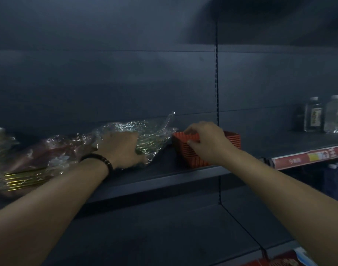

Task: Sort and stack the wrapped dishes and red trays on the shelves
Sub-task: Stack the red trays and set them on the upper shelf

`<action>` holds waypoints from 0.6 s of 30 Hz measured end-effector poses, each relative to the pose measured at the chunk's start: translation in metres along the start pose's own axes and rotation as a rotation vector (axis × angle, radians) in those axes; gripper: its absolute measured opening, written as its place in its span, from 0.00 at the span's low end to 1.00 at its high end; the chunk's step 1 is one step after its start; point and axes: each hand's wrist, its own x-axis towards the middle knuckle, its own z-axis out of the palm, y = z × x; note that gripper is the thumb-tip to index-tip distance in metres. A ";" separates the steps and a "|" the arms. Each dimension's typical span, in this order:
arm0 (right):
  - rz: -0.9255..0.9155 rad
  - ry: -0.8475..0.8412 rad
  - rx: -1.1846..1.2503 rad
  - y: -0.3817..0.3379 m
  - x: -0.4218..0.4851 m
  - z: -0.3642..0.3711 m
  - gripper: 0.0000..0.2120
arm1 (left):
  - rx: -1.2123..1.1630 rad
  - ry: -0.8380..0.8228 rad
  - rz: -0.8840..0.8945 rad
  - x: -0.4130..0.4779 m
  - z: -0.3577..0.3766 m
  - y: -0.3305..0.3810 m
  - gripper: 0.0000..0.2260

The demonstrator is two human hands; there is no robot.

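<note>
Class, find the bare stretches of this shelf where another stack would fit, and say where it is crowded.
Widest bare patch: the shelf between the trays and the bottles. A narrow wedge lies between dishes and trays at the front edge. It is crowded where the dishes lie, on the trays' other side.

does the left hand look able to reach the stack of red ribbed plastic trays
Probably yes: the left hand rests on the plastic-wrapped dishes beside the red tray stack, only loose wrap between; the right hand holds it.
</note>
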 end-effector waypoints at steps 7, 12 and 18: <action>-0.018 0.083 0.291 -0.037 -0.048 0.033 0.16 | -0.066 0.063 0.003 0.006 0.019 -0.003 0.19; 0.274 -0.197 0.916 -0.066 -0.064 0.064 0.24 | -0.168 0.079 0.048 0.000 0.019 -0.007 0.18; 0.432 -0.149 1.322 -0.082 -0.072 0.086 0.26 | -0.286 0.081 0.159 -0.014 0.009 -0.002 0.17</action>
